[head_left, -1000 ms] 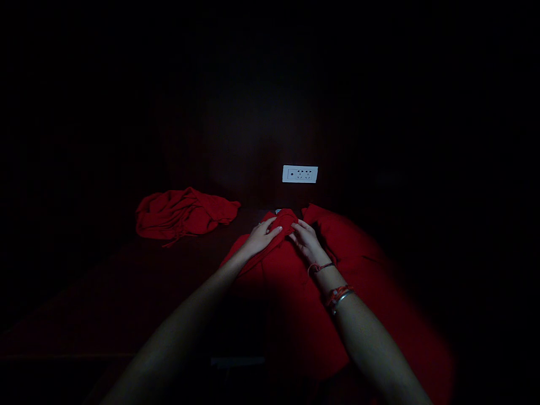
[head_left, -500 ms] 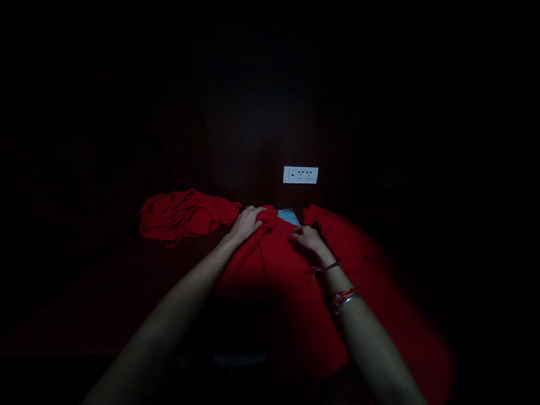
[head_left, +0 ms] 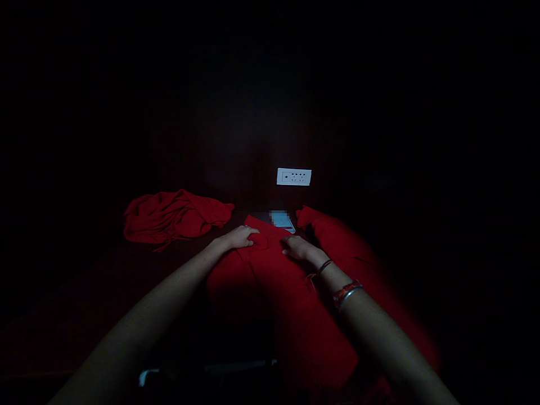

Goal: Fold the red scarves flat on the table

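Observation:
A red garment [head_left: 278, 281] spreads over the dark surface in front of me; its exact kind is hard to make out in the low light. My left hand [head_left: 241, 237] is closed on a bunched fold near the garment's far left end. On the far right edge of the same piece, my right hand [head_left: 297, 247] has its fingers curled in on the cloth. Just beyond my hands lies a phone-like flat object [head_left: 282, 220] with a lit pale-blue face, partly blurred out.
A crumpled red cloth [head_left: 177, 216] with thin cords lies at the far left. Another red length of fabric [head_left: 337, 236] stretches along the right. A white wall socket [head_left: 294, 176] is on the dark wall behind. Shadow hides most other surroundings.
Both hands have drawn the garment's far end slightly toward me and to the left. More of the lit flat object is uncovered. The view has shifted a little.

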{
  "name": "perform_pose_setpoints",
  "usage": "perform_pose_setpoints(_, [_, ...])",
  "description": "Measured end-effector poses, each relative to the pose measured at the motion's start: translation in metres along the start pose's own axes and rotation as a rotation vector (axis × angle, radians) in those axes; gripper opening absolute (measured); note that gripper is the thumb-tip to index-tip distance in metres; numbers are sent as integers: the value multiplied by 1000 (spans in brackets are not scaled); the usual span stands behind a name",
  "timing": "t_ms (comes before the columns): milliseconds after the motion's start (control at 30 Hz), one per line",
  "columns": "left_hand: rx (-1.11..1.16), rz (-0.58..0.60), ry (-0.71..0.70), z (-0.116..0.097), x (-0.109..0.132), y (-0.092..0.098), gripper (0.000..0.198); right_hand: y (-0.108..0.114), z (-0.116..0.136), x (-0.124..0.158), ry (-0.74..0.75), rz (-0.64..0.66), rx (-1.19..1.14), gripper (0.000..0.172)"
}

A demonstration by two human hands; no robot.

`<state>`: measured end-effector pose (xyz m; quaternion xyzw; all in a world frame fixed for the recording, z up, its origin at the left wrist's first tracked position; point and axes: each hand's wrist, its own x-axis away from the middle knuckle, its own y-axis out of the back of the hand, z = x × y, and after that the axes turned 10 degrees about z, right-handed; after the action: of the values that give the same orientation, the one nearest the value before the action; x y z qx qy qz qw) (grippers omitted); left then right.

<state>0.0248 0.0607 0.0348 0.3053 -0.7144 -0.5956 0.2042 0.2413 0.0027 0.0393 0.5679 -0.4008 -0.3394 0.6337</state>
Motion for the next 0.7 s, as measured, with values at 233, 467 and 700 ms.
perform_pose_setpoints(233, [-195,146,240,0,60,24,34,-2,37,-34,87,-76,-47,24])
perform_pose_setpoints(467, [-178,25,275,21,76,40,36,12,55,-50,276,21,-101,14])
perform_pose_setpoints(700, [2,-114,155,17,44,26,40,-3,39,-41,239,-176,-125,12])
